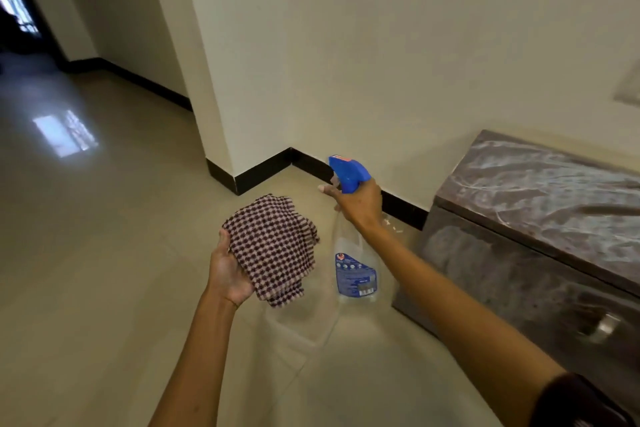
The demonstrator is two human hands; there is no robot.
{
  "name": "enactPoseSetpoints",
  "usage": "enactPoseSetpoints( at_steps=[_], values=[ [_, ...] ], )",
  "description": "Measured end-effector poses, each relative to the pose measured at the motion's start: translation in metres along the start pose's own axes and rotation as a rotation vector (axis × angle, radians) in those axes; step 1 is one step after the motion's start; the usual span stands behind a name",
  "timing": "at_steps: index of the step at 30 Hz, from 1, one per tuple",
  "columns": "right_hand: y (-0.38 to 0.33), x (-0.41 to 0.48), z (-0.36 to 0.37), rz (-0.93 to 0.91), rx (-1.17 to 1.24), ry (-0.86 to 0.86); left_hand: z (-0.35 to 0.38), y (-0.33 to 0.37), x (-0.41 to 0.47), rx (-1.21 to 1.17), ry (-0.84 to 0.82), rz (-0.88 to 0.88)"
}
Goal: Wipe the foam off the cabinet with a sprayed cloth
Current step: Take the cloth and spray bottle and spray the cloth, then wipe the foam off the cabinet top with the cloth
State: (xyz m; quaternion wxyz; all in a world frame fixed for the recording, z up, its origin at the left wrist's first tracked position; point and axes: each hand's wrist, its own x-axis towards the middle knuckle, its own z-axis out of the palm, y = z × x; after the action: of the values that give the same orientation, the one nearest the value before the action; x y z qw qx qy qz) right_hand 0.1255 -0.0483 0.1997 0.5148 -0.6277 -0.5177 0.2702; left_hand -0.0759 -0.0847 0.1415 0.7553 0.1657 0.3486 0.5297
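The right hand (360, 206) is closed around the neck of a clear spray bottle (353, 253), just under its blue trigger head (348, 172); one finger sticks out forward near the trigger. The bottle hangs roughly upright below the fist, its printed label low on the body, and the nozzle points left, towards the cloth. The left hand (228, 270) is palm up, its grip cupped loosely under a folded brown-and-white checked cloth (273, 246), the thumb pressed to the cloth's near left edge. Cloth and bottle are close side by side but not touching, the cloth just left of and slightly below the nozzle. Both are held in the air above a pale tiled floor (104, 253).

The cabinet (540, 253) stands to the right, against a cream wall (381, 45) with a dark skirting board. It is low and brown with a mottled finish, and pale streaks and swirls that look like foam lie across its top and front. A metal handle (604, 326) shows on its front. The cabinet's long axis runs away from the viewer along the wall. The right arm is the nearer to it, while the cloth sits in the far hand, so wiping would likely mean carrying the cloth rightwards across the body
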Motion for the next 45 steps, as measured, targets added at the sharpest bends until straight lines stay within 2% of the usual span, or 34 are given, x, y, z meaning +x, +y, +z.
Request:
enactPoseSetpoints(
  at_steps=[5, 15, 24, 26, 30, 31, 33, 34, 36, 39, 42, 45],
  values=[
    [0.047, 0.012, 0.057, 0.058, 0.087, 0.052, -0.025, -0.006, 0.020, -0.027, 0.100, -0.009],
    [0.142, 0.006, 0.113, 0.149, 0.221, 0.027, -0.070, -0.042, 0.051, -0.024, 0.150, -0.108],
    [0.158, 0.013, 0.119, 0.162, 0.178, -0.102, -0.081, -0.054, 0.059, 0.012, 0.164, -0.167],
    [0.160, 0.013, 0.112, 0.226, 0.139, -0.114, -0.076, -0.052, 0.057, 0.020, 0.152, -0.164],
    [0.162, -0.017, 0.097, 0.601, 0.135, -0.029, -0.067, -0.047, 0.048, 0.053, 0.116, -0.160],
    [0.152, -0.029, 0.090, 0.693, 0.197, -0.087, -0.064, -0.045, 0.046, 0.052, 0.105, -0.165],
    [0.132, -0.045, 0.074, 0.823, 0.446, -0.311, -0.054, -0.040, 0.038, 0.062, 0.050, -0.171],
    [0.120, -0.050, 0.062, 0.827, 0.585, -0.413, -0.047, -0.038, 0.033, 0.068, 0.012, -0.171],
    [0.098, -0.055, 0.037, 0.771, 0.716, -0.536, -0.028, -0.034, 0.023, 0.089, -0.060, -0.167],
    [0.064, -0.056, -0.007, 0.671, 0.680, -0.594, 0.012, -0.028, 0.007, 0.130, -0.150, -0.156],
    [0.039, -0.050, -0.056, 0.594, 0.654, -0.529, 0.067, -0.026, 0.001, 0.245, -0.245, -0.159],
    [0.011, -0.051, -0.113, 0.528, 0.628, -0.351, 0.145, -0.033, -0.009, 0.415, -0.348, -0.178]
  ],
)
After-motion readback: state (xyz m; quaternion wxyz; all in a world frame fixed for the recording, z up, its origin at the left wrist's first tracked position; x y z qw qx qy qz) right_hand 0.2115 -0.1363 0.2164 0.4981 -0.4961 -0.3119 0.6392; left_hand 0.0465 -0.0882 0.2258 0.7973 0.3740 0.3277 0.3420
